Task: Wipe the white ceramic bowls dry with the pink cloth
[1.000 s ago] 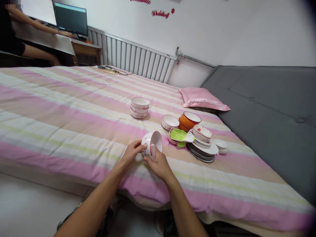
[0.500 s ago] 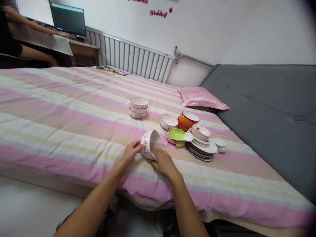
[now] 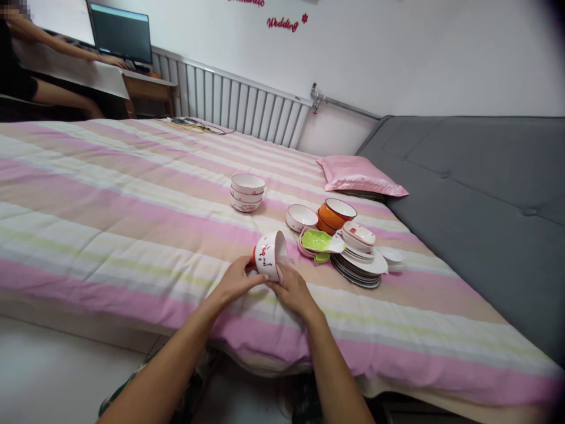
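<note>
Striped bedding (image 3: 132, 176) covers the bed, a gray headboard (image 3: 477, 159) along its right edge. Toward that edge sit a pink pillow (image 3: 359, 172) and piled plates (image 3: 375, 263); three nested bowls (image 3: 247, 194) stand farther in. Above the near edge, a patterned bowl (image 3: 266, 254) lies tipped between both hands, its axis pointing rightward: the left hand (image 3: 236, 284) grips its base side, the right hand (image 3: 293, 291) its rim, some fingers hidden.

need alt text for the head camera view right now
A person's left hand and right hand hold a tipped white bowl at a striped bed. Three stacked bowls stand behind; orange bowls, plates and a pillow lie to the right.
</note>
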A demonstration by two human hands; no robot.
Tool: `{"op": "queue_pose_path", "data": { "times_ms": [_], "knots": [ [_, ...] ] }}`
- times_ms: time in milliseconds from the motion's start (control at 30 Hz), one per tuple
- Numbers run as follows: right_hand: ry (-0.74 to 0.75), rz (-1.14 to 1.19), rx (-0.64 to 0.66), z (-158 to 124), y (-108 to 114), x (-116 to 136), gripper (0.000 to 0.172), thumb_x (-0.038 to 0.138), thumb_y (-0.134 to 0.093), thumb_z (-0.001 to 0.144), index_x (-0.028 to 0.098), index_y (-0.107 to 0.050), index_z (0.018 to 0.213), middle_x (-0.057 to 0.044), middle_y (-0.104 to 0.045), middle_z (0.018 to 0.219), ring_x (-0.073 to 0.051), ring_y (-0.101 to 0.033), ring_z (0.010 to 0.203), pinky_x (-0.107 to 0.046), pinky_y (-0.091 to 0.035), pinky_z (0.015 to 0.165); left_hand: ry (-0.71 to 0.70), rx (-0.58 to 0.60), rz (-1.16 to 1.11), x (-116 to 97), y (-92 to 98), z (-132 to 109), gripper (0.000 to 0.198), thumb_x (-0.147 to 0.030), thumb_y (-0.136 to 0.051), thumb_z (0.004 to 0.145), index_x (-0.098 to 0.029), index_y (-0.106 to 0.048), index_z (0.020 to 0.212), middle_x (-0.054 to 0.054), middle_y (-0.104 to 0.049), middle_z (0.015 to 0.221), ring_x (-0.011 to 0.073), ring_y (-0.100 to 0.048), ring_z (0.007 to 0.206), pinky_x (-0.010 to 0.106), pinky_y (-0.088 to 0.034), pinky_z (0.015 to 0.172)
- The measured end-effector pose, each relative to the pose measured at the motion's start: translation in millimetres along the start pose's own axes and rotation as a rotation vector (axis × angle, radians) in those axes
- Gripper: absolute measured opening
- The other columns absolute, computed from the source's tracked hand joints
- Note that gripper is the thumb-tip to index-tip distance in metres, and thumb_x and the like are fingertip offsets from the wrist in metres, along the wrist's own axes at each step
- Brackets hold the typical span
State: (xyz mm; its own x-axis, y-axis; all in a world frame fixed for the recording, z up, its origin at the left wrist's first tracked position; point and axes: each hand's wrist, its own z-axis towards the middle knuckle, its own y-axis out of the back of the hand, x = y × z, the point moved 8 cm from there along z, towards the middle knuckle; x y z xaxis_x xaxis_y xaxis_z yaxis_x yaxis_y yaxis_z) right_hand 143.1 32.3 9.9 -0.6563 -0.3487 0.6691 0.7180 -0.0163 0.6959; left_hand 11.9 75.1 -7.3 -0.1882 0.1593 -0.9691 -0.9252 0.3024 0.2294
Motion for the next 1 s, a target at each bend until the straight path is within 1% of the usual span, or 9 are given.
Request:
{"op": "queue_pose_path", "data": {
  "times_ms": [167, 300, 400, 500, 567, 667, 800, 900, 1000],
  "knots": [
    [-0.031, 0.110, -0.005, 0, 3, 5, 0.029, 0.029, -0.059, 0.084, 0.021, -0.061, 0.111, -0.006, -0.068, 0.103, -0.023, -0.063, 0.093, -0.031, -0.046, 0.080, 0.009, 0.009, -0.101, -5, -1.4, -3, 0.046, -0.032, -0.073, 0.060, -0.013, -0.062, 0.100, 0.012, -0.067, 0.104, 0.0278, -0.062, 0.099, 0.043, -0.045, 0.094],
    [-0.067, 0.223, -0.051, 0, 10, 14, 0.028, 0.030, -0.059, 0.082, 0.018, -0.063, 0.107, -0.007, -0.071, 0.097, -0.023, -0.065, 0.087, -0.033, -0.049, 0.080, 0.011, 0.003, -0.164, -12, -0.8, -7, 0.045, -0.035, -0.072, 0.062, -0.013, -0.059, 0.099, 0.012, -0.066, 0.101, 0.0267, -0.062, 0.096, 0.043, -0.047, 0.089],
    [-0.103, 0.333, -0.129, -1, 17, 18, 0.029, 0.029, -0.061, 0.079, 0.018, -0.064, 0.106, -0.007, -0.071, 0.097, -0.023, -0.066, 0.087, -0.034, -0.050, 0.081, -0.030, 0.029, -0.201, -20, -1.8, -9, 0.048, -0.039, -0.072, 0.064, -0.013, -0.059, 0.102, 0.011, -0.065, 0.101, 0.0244, -0.062, 0.093, 0.037, -0.048, 0.082],
    [-0.185, 0.506, -0.235, -2, 19, 10, 0.035, 0.033, -0.064, 0.077, 0.017, -0.063, 0.108, -0.008, -0.071, 0.102, -0.024, -0.066, 0.092, -0.035, -0.051, 0.083, -0.061, 0.063, -0.209, -24, -4.7, -10, 0.052, -0.041, -0.072, 0.066, -0.014, -0.058, 0.108, 0.011, -0.064, 0.102, 0.0223, -0.061, 0.091, 0.033, -0.048, 0.078],
    [-0.236, 0.610, -0.267, -2, 17, 5, 0.038, 0.036, -0.064, 0.077, 0.015, -0.062, 0.109, -0.010, -0.070, 0.105, -0.025, -0.066, 0.095, -0.037, -0.052, 0.084, -0.062, 0.073, -0.187, -23, -6.8, -10, 0.057, -0.040, -0.073, 0.065, -0.013, -0.057, 0.112, 0.011, -0.063, 0.103, 0.0212, -0.060, 0.088, 0.033, -0.048, 0.076],
    [-0.256, 0.693, -0.229, -1, 11, 5, 0.042, 0.040, -0.063, 0.078, 0.014, -0.061, 0.112, -0.010, -0.069, 0.107, -0.025, -0.066, 0.098, -0.038, -0.052, 0.085, -0.052, 0.038, -0.137, -20, -6.3, -8, 0.061, -0.039, -0.075, 0.061, -0.013, -0.057, 0.113, 0.010, -0.063, 0.102, 0.0199, -0.060, 0.084, 0.032, -0.048, 0.073],
    [-0.234, 0.685, -0.151, 0, 6, 13, 0.044, 0.041, -0.062, 0.080, 0.015, -0.059, 0.115, -0.010, -0.068, 0.110, -0.025, -0.064, 0.101, -0.037, -0.051, 0.088, -0.015, 0.000, -0.133, -18, -4.5, -8, 0.058, -0.038, -0.076, 0.060, -0.013, -0.059, 0.109, 0.009, -0.064, 0.097, 0.0200, -0.061, 0.082, 0.032, -0.048, 0.072],
    [-0.204, 0.653, -0.106, -1, 2, 17, 0.043, 0.041, -0.061, 0.081, 0.015, -0.060, 0.116, -0.010, -0.067, 0.112, -0.025, -0.063, 0.104, -0.038, -0.049, 0.092, 0.005, -0.005, -0.141, -18, -3.3, -8, 0.058, -0.037, -0.075, 0.060, -0.012, -0.058, 0.110, 0.011, -0.064, 0.101, 0.0220, -0.061, 0.086, 0.034, -0.049, 0.074],
    [-0.177, 0.618, -0.059, -1, -2, 16, 0.042, 0.043, -0.060, 0.082, 0.017, -0.061, 0.116, -0.009, -0.067, 0.111, -0.024, -0.062, 0.104, -0.038, -0.048, 0.092, 0.009, -0.006, -0.140, -16, -1.8, -7, 0.058, -0.037, -0.074, 0.061, -0.011, -0.058, 0.110, 0.013, -0.065, 0.103, 0.0248, -0.062, 0.092, 0.036, -0.049, 0.079]
  ]
}}
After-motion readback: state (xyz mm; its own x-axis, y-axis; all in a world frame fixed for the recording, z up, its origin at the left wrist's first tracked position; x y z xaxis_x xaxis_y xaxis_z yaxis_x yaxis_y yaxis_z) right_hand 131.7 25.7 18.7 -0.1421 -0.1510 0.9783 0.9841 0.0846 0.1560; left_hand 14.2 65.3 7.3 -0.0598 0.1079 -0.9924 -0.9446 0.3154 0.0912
